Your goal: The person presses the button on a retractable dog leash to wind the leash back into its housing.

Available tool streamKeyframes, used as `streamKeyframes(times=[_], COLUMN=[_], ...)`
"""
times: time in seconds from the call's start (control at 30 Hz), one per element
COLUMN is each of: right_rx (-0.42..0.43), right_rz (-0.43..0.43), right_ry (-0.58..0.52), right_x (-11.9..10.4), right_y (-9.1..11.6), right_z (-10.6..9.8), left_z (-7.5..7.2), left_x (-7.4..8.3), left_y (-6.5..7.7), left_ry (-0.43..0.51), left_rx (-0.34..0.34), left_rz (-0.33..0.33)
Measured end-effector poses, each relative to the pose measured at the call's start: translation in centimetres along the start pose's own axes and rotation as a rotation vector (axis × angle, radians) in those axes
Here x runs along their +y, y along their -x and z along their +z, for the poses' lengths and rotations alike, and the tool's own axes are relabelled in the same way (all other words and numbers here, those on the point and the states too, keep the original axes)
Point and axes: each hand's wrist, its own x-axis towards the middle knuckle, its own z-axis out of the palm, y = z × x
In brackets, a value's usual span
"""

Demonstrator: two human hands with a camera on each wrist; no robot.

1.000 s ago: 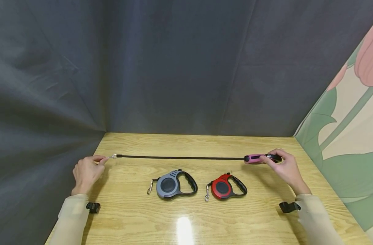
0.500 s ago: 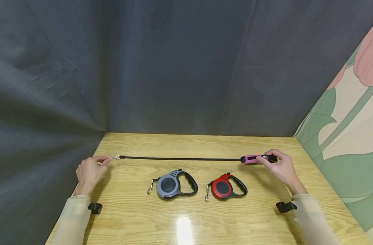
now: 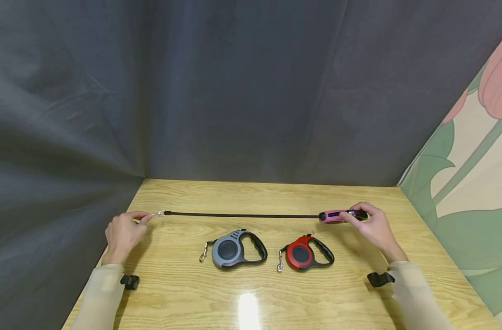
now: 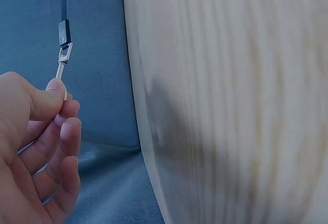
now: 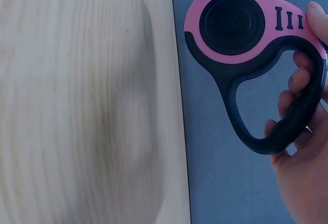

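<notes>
My right hand (image 3: pixel 374 227) grips the black handle of a pink retractable dog leash (image 5: pixel 297 16), with fingers curled through the handle loop in the right wrist view. From its casing a black strap (image 3: pixel 242 215) runs straight and taut leftward above the table. At the strap's far end is a metal snap hook (image 4: pixel 61 69), pinched between the thumb and index finger of my left hand (image 3: pixel 124 233). Two more retractable leashes lie on the table between the hands: a grey one (image 3: pixel 219 259) and a smaller red one (image 3: pixel 294 260). Both have their hooks drawn in near the casing.
The wooden table (image 3: pixel 184 302) reaches a dark grey curtain (image 3: pixel 242 114) behind and on the left. A tulip-patterned cloth (image 3: pixel 473 192) borders the right side. Black wrist cameras sit on both cuffs.
Both hands have moved slightly inward, the left to the right and the right to the left. The strap between them is shorter and still straight. The grey and red leashes stay put.
</notes>
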Motion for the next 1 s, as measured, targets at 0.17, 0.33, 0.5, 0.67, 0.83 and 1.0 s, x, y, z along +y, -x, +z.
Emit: streamKeyframes(times=[0.17, 0.33, 0.5, 0.67, 0.83, 1.0], right_rx=[-0.009, -0.023, -0.034, -0.043, -0.047, -0.057], right_rz=[-0.006, -0.028, -0.028, -0.022, -0.021, -0.029], right_ry=[-0.012, -0.013, -0.014, -0.030, -0.033, -0.029], right_x=[-0.3, -0.5, -0.9, -1.1, -1.0, -1.0], right_y=[0.0, 0.1, 0.0, 0.0, 0.1, 0.0], right_z=[0.4, 0.7, 0.9, 1.1, 1.4, 1.7], left_z=[0.0, 0.0, -0.1, -0.1, 0.0, 0.0], left_x=[0.5, 1.1, 1.6, 2.0, 2.3, 2.5], left_y=[0.2, 0.3, 0.3, 0.5, 0.8, 0.9], left_ry=[-0.002, -0.007, -0.003, 0.007, 0.013, 0.025], left_rx=[-0.011, -0.009, 0.008, 0.009, 0.011, 0.014], left_rz=[0.002, 0.018, 0.045, 0.053, 0.066, 0.077])
